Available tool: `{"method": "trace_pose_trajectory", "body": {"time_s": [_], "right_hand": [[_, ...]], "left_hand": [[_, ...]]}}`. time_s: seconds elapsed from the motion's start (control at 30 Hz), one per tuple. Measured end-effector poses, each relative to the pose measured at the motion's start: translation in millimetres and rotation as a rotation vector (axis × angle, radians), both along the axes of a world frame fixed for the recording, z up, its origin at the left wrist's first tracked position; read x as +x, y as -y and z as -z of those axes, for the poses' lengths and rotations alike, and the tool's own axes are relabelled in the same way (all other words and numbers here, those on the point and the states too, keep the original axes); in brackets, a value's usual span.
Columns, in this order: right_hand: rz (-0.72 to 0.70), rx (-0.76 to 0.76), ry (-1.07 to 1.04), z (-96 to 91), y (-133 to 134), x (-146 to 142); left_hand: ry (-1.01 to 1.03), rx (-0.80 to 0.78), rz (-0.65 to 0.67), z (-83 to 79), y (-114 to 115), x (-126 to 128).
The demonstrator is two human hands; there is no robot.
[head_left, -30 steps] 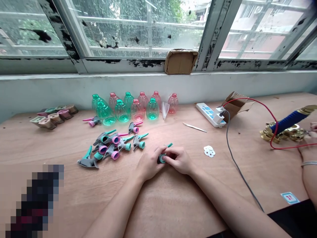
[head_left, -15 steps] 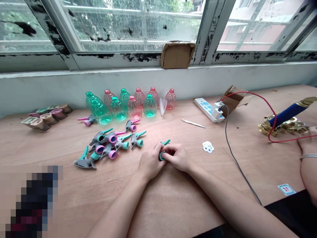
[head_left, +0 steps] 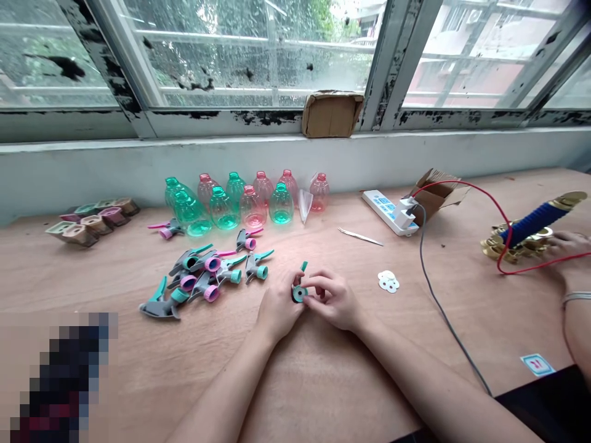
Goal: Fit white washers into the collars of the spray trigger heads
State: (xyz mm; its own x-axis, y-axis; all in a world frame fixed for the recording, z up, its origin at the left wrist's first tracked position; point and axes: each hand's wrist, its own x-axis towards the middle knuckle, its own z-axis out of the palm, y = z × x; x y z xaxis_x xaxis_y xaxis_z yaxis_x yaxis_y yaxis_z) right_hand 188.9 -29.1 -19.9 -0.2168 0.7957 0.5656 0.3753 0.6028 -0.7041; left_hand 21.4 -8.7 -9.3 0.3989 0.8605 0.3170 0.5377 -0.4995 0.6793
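Note:
My left hand [head_left: 277, 307] and my right hand [head_left: 333, 298] meet over the wooden table [head_left: 323, 375], both closed on one spray trigger head [head_left: 299, 290]. Its teal screw collar faces me and its teal lever sticks up behind my fingers. My right fingertips pinch at the collar's rim. To the left lies a pile of grey trigger heads [head_left: 203, 277] with teal and pink collars. Small white discs [head_left: 388, 282] lie to the right of my hands.
Green and pink small bottles [head_left: 240, 203] stand in rows by the wall. Small square pots [head_left: 87, 220] sit far left. Tweezers [head_left: 360, 236], a power strip [head_left: 390, 212] with cables, and a torn carton lie at right. Another person's hand [head_left: 570, 246] touches gold pieces at far right.
The trigger head has been turned in my hands, so its lever now stands more upright and the collar opening shows. The other person's hand moved onto the gold pieces.

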Motion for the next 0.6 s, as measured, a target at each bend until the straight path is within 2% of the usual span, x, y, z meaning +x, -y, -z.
{"method": "trace_pose_trajectory", "body": {"time_s": [0.17, 0.4, 0.6], "right_hand": [[0.070, 0.154, 0.196, -4.9, 1.2, 2.2], [0.132, 0.187, 0.284, -5.5, 5.6, -1.4], [0.164, 0.158, 0.307, -6.7, 8.5, -6.7]], "left_hand": [[-0.021, 0.006, -0.017, -2.7, 0.5, 1.1], [-0.093, 0.039, -0.041, -0.7, 3.0, 2.9], [-0.284, 0.074, -0.028, -2.7, 5.7, 2.0]]}}
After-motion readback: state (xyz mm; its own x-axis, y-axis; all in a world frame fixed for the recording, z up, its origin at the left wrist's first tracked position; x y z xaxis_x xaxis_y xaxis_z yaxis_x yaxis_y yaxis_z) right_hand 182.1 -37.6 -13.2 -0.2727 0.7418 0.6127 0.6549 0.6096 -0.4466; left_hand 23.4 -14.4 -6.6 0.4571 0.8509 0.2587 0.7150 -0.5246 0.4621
